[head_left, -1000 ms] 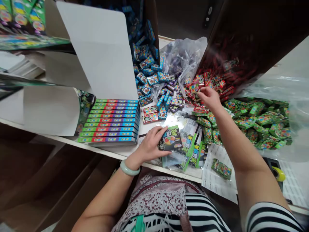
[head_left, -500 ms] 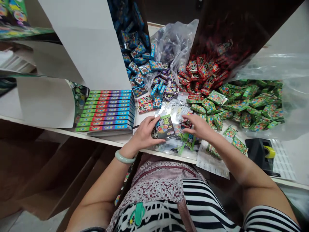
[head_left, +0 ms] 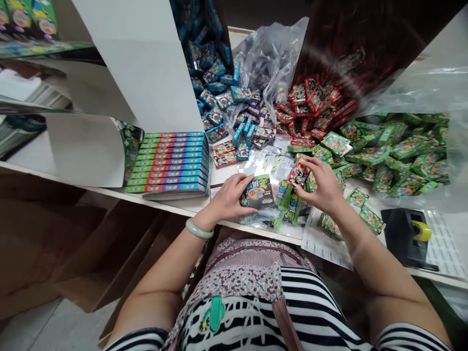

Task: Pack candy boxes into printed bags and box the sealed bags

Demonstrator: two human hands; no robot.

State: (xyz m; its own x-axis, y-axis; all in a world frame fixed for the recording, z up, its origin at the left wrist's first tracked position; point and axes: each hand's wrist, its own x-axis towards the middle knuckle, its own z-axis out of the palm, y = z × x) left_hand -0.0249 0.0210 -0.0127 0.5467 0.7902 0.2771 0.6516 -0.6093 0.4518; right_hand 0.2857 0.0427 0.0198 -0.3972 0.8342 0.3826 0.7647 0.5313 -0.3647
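My left hand (head_left: 232, 197) grips a small black box (head_left: 259, 191) with green lettering by its left side, just above the table's front edge. To its right, my right hand (head_left: 321, 185) holds a small red candy box (head_left: 298, 170) between thumb and fingers. Below and between the hands lie black-and-green packets (head_left: 289, 207) with blue and green lettering. Clear plastic bags (head_left: 276, 161) are spread behind the black box. Two red boxes (head_left: 224, 154) and several blue boxes (head_left: 244, 136) sit behind my left hand.
A row of multicoloured boxes (head_left: 171, 163) stands at left. Piles of blue (head_left: 215, 73), red (head_left: 318, 102) and green boxes (head_left: 398, 151) spill across the back and right. A black tape dispenser (head_left: 404, 236) rests at the right front, beside a label sheet (head_left: 444, 239).
My right hand has moved right, and a red candy box now shows in its fingers. My left hand still holds the black box. The whole view has shifted slightly.
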